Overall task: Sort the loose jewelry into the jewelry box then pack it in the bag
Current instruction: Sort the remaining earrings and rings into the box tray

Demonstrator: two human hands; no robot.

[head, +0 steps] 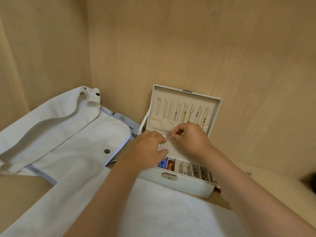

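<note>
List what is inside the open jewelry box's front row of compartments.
In the jewelry box: a blue piece, an amber piece, small metallic items. The left hand covers the leftmost part.

A light wooden shelf with a few things lying on it.

The shelf has wooden walls at the back and at the left side. A white towel lies flat on the wood at the front. An open white jewelry box sits with its front part on the towel. A big white bag lies flat on the left, just beside the box, and part of it rests on the towel too. The bag has a pale blue edge and round metal snaps. A small red and white piece of jewelry lies just by the right front corner of the box. A tiny dark thing lies on the bare wood, further right.
</note>
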